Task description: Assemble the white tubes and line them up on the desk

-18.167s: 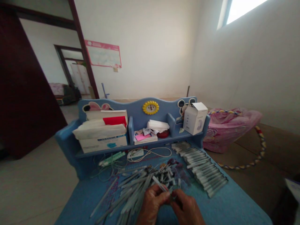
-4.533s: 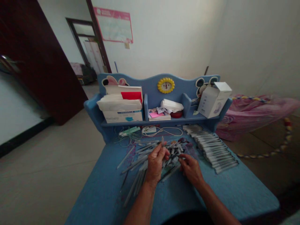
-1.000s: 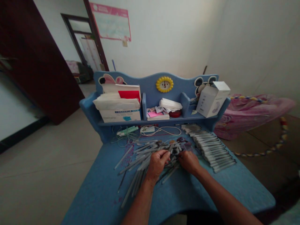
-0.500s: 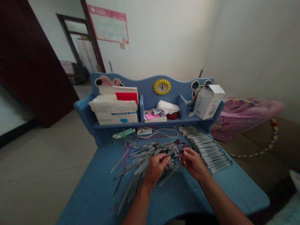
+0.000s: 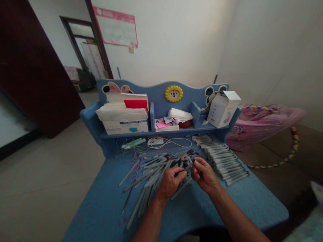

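Note:
Loose grey pen barrels (image 5: 151, 174) lie in a fanned, untidy heap on the blue desk. My left hand (image 5: 171, 183) is over the right part of this heap, thumb and fingers pinched together; what they grip is hidden. Close to its right, my right hand (image 5: 205, 175) pinches a small dark piece, which looks like a pen cap, between thumb and forefinger. The fingertips of both hands nearly meet. Beyond my right hand, pens with dark ends (image 5: 227, 161) lie side by side in a long, neat row. Small dark pieces (image 5: 185, 163) lie among the barrels behind my fingers.
A blue shelf (image 5: 126, 135) spans the desk's back, bearing a mask box (image 5: 123, 126), papers (image 5: 168, 127) and a white carton (image 5: 223, 109). Below it lie a white cable (image 5: 174, 145) and a green-white strip (image 5: 133, 144). A hoop (image 5: 294, 144) and pink cloth (image 5: 267, 124) are at right.
My left hand has shifted slightly right, and my right hand slightly left and up, so the fingertips are closer together. The row and heap look the same.

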{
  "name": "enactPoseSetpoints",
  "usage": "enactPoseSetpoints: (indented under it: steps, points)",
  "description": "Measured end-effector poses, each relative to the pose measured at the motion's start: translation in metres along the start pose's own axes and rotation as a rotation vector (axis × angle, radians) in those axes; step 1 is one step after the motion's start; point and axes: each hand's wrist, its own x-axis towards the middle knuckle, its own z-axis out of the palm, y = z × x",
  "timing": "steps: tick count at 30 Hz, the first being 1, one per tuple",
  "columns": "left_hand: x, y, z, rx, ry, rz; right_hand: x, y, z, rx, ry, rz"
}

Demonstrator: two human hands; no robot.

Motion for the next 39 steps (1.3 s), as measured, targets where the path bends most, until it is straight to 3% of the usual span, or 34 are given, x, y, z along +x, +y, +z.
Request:
enactPoseSetpoints:
  steps: [19, 32, 39]
  points:
    - [0.000, -0.007, 0.002, 0.077, -0.002, -0.023, -0.002, 0.007, 0.000, 0.022, 0.032, -0.025]
    - [-0.001, -0.007, 0.000, 0.058, -0.035, -0.038, -0.006, 0.011, 0.000, -0.100, 0.036, -0.028]
    - [-0.002, -0.006, -0.001, 0.089, -0.087, -0.075, -0.010, -0.010, -0.003, -0.319, -0.038, -0.045]
